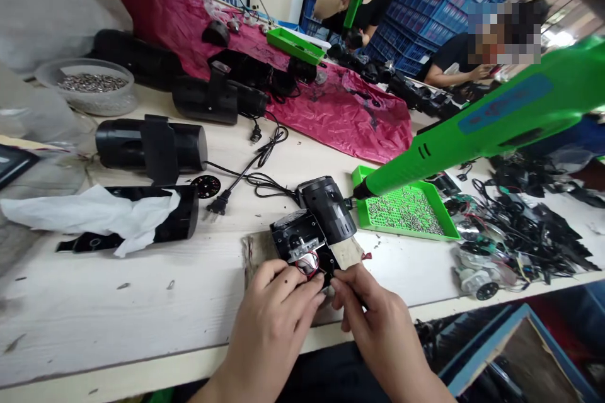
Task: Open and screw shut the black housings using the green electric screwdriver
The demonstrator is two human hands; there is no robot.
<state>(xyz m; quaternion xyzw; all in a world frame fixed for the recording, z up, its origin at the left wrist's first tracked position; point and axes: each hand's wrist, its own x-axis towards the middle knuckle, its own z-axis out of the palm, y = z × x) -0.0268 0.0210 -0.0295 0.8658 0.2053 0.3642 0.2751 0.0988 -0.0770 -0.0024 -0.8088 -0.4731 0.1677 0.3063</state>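
Note:
An opened black appliance housing [295, 236] lies in front of me, with red wires and a metal part showing inside. A black slotted round end [329, 209] adjoins it, and a power cord with a two-pin plug [218, 203] trails left. My left hand [278, 308] grips the near side of the housing, fingertips pressing at its open interior. At the right edge of the same opening, my right hand [373, 312] has thumb and forefinger pinched together; what lies between them is hidden. A green electric screwdriver [425, 151] slants in from the right, its tip beside the round end.
A green tray [449, 230] of small screws stands right of the housing. Loose motors and wiring [491, 252] lie farther right. Black cylinders [127, 148] and a screw tub [89, 101] are on the left. Pink plastic sheeting [331, 116] covers the back; two people sit beyond.

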